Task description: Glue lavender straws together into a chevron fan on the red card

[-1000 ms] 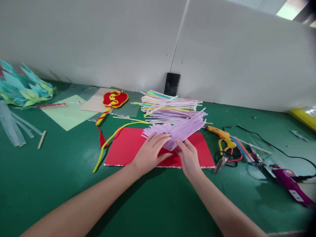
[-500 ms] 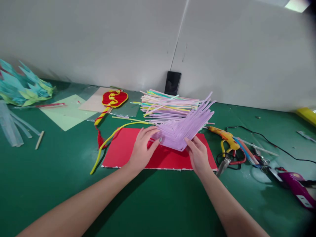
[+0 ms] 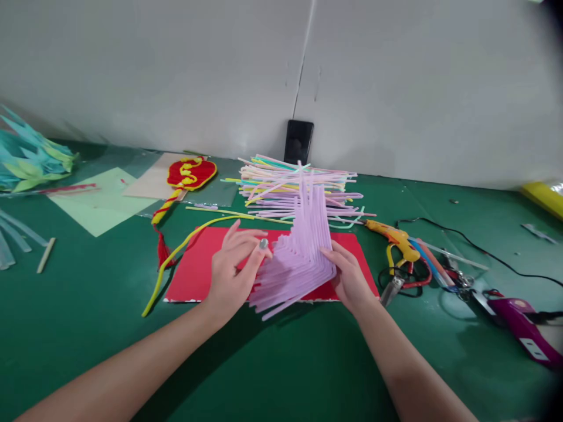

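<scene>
A lilac V-shaped panel of pipe cleaners (image 3: 303, 252), laid side by side, is held over a red board (image 3: 197, 258). My right hand (image 3: 349, 272) grips its pointed corner between thumb and fingers. One arm of the V points up toward the wall, the other down to the left. Beside the panel's left edge is my left hand (image 3: 233, 269), fingers loosely bent and apart, nothing visible in it. Behind the panel lies a pile of pastel pipe cleaners (image 3: 264, 187). A yellow pipe cleaner (image 3: 176, 261) curves across the board's left side.
A black phone (image 3: 299, 142) leans on the wall. At right lie a yellow glue gun (image 3: 396, 237), scissors (image 3: 422, 281) and a purple-handled tool (image 3: 521, 328). Leftward are a red-and-yellow fan ornament (image 3: 193, 174), green paper (image 3: 99, 202), a glue stick (image 3: 46, 255) and turquoise foliage (image 3: 33, 155).
The lilac panel has turned counterclockwise, its upper arm now upright and the other swung down left. My left hand has come off it; my right hand keeps its hold. The view shifted slightly right.
</scene>
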Tool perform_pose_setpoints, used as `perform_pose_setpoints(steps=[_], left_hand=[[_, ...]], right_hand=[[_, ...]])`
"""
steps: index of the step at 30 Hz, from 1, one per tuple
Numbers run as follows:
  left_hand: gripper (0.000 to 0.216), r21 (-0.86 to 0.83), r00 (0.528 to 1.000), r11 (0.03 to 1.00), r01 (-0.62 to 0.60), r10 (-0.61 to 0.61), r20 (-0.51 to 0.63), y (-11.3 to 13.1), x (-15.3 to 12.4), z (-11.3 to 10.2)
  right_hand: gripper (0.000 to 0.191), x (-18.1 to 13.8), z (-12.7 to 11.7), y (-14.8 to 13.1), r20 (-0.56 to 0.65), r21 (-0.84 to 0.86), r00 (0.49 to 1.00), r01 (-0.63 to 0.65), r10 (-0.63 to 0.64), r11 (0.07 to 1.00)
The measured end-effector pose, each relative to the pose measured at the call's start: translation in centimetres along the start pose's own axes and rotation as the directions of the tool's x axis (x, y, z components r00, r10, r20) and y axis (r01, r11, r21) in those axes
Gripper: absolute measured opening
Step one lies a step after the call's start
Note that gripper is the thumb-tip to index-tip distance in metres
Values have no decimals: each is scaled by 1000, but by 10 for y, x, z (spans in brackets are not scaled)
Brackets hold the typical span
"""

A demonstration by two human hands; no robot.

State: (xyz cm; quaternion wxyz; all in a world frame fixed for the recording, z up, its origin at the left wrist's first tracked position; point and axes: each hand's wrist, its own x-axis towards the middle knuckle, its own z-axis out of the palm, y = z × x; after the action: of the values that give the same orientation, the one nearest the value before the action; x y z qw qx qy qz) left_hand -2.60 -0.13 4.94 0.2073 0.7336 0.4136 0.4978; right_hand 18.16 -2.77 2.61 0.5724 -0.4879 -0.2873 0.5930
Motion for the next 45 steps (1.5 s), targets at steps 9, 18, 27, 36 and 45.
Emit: perform_pose_setpoints(steps=[9, 18, 27, 36, 45], left_hand=[[22, -237, 927, 897, 374, -354, 124, -9, -2, 16], [22, -257, 801, 791, 555, -423, 424, -2, -2, 20], [36, -468, 761, 601, 648, -536, 366, -11, 0, 22], [37, -529, 536, 189, 828, -543, 646, -6, -10, 23], [40, -629, 595, 142, 764, -530, 604, -13, -15, 32]], right_hand=[[27, -3, 1, 1, 112, -162, 994, 29, -11, 986], [35, 5, 3, 8, 70, -338, 994, 106, -87, 935], [35, 2, 3, 1, 96, -273, 994, 69, -44, 960], [43, -7, 10, 1, 230, -219, 968, 151, -100, 964], [48, -8, 12, -2, 228, -296, 964, 203, -137, 934]])
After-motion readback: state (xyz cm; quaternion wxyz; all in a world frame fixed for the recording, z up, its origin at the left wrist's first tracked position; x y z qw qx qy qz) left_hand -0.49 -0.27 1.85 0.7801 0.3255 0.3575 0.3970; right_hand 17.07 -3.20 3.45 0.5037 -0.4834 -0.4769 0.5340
